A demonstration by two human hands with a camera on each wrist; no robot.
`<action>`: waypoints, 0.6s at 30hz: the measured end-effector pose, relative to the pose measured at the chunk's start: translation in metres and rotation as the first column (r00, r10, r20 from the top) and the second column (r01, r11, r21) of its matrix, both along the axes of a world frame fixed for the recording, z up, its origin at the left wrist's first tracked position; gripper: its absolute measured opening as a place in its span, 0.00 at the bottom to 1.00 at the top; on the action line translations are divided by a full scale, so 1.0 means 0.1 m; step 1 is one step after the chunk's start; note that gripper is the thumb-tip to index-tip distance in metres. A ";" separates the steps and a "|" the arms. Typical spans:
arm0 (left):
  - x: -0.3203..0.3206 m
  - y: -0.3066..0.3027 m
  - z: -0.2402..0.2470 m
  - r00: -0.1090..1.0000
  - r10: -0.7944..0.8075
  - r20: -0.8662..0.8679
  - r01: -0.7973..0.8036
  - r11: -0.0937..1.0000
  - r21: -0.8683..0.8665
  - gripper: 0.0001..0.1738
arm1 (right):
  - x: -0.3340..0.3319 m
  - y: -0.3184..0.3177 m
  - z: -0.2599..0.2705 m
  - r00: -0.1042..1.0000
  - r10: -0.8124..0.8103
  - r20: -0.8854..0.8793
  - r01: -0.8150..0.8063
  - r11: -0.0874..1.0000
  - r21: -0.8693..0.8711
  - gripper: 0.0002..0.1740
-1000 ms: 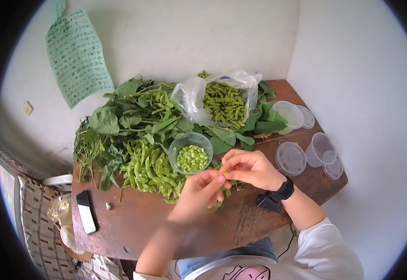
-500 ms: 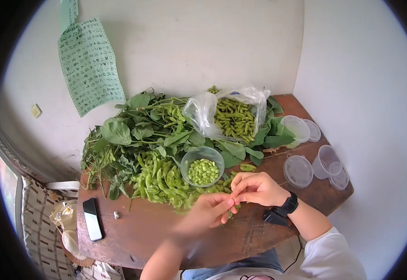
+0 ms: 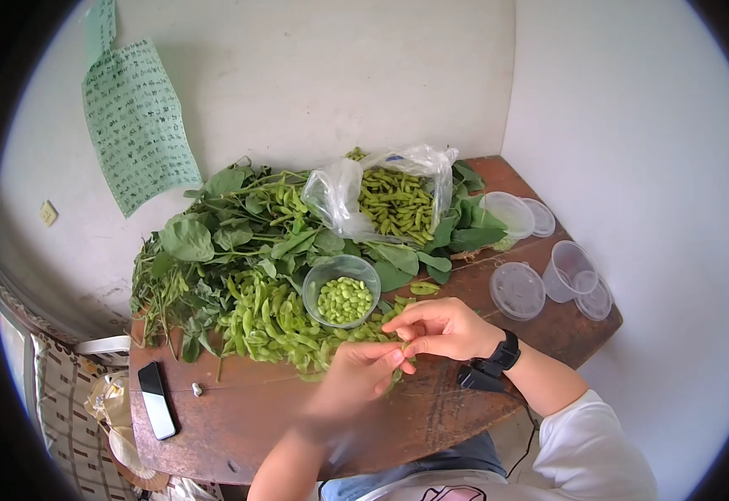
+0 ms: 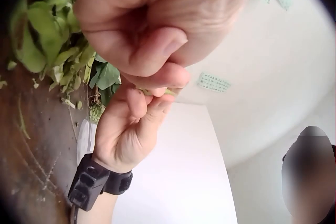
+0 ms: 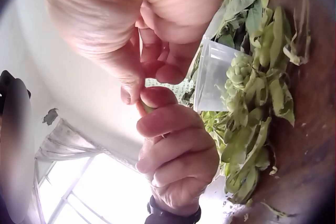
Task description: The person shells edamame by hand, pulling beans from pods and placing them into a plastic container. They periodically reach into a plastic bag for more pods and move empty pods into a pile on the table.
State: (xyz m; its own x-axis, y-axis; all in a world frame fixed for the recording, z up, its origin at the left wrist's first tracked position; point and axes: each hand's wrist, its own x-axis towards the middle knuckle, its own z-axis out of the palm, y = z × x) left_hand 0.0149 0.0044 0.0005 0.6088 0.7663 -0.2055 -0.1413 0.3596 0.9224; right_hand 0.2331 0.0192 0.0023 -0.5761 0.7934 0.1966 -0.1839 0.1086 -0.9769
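Observation:
My left hand [image 3: 356, 371] and right hand [image 3: 450, 329] meet over the front of the table, fingertips together. Between them they pinch a small green soybean pod [image 4: 170, 92], mostly hidden by the fingers; a bit of the pod [image 5: 149, 109] also shows in the right wrist view. Just beyond the hands stands a clear plastic tub [image 3: 308, 292] partly filled with shelled green soybeans [image 3: 344, 301]. A heap of plump green pods [image 3: 268, 321] spreads left of the tub and in front of it. One loose pod [image 3: 423, 288] lies to the tub's right.
Leafy soybean stalks [image 3: 222, 221] cover the table's back left. Behind the tub sits an open plastic bag [image 3: 331, 196] of pods [image 3: 396, 203]. Clear lids [image 3: 518, 290] and an upright clear cup [image 3: 561, 280] stand at right. A phone [image 3: 157, 405] lies at the left edge.
The head view has shifted. Both hands have drawn back a little from the tub towards the body, still pinching the pod together. The loose pod right of the tub has come into sight.

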 end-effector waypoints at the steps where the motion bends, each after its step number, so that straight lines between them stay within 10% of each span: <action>1: 0.00 0.00 -0.01 1.000 0.001 0.002 -0.001 1.000 -0.002 0.14 | 0.01 0.01 0.03 0.997 -0.006 0.072 0.000 0.997 0.077 0.19; 18: 0.06 0.02 0.01 0.979 0.204 0.003 -0.204 0.976 0.076 0.13 | -0.08 0.01 -0.08 0.976 -0.161 -0.149 0.153 0.986 -0.065 0.35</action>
State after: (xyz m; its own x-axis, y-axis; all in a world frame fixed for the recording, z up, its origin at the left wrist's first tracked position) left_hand 0.0210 0.0066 0.0014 0.4372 0.8876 -0.1449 -0.2001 0.2531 0.9465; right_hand 0.2246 0.0205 -0.0053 -0.4098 0.8833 0.2278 -0.3163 0.0966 -0.9437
